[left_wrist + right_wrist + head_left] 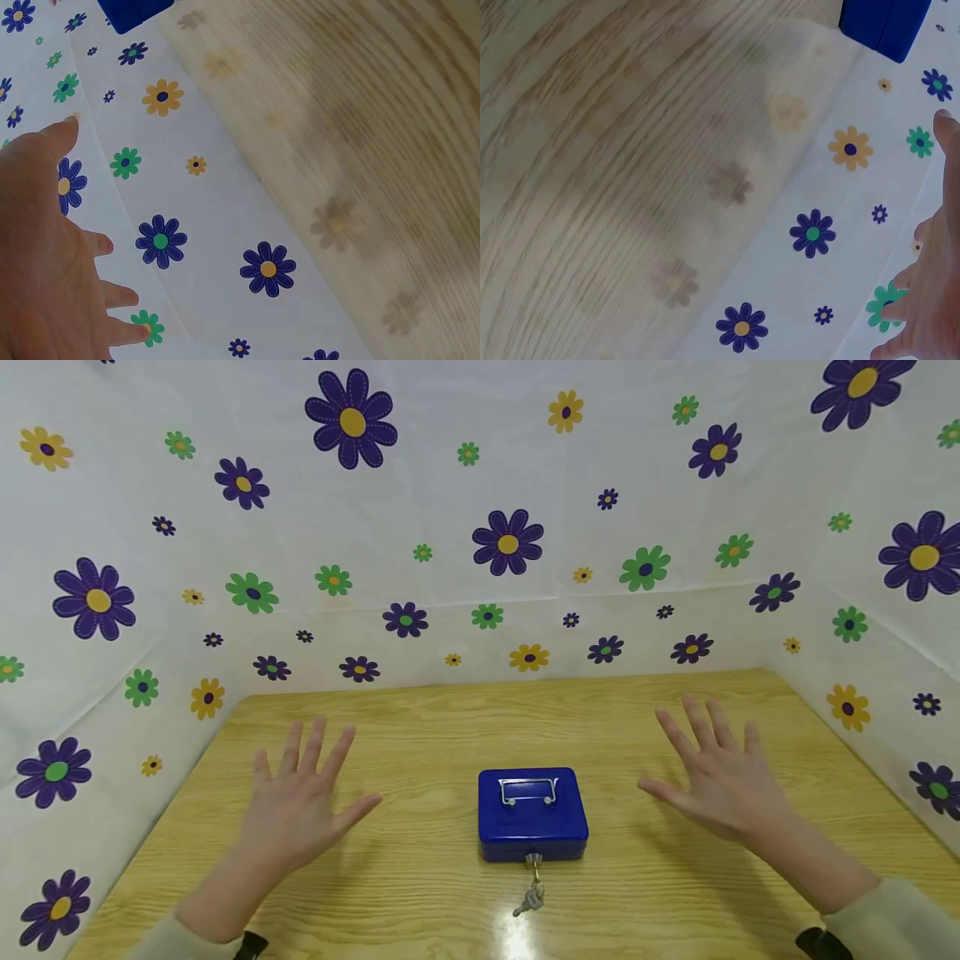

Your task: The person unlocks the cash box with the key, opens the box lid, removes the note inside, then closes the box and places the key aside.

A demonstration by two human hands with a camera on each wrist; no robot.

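Observation:
A blue cash box (531,814) with a folding metal handle (528,790) on its lid stands closed on the wooden table. From the lock on its front hangs a key (529,902) on a small ring, with another key in the lock. To the left of the box my left hand (292,810) is held with fingers spread, touching nothing. My right hand (727,785) is spread the same way on the other side, apart from the box. A corner of the blue box shows at the top of the left wrist view and of the right wrist view.
White cloth (420,510) printed with purple, green and yellow flowers walls off the table's back and both sides. The wood-grain tabletop (420,727) reflects light near its front. Pale sleeves and dark wrist straps show at the lower corners.

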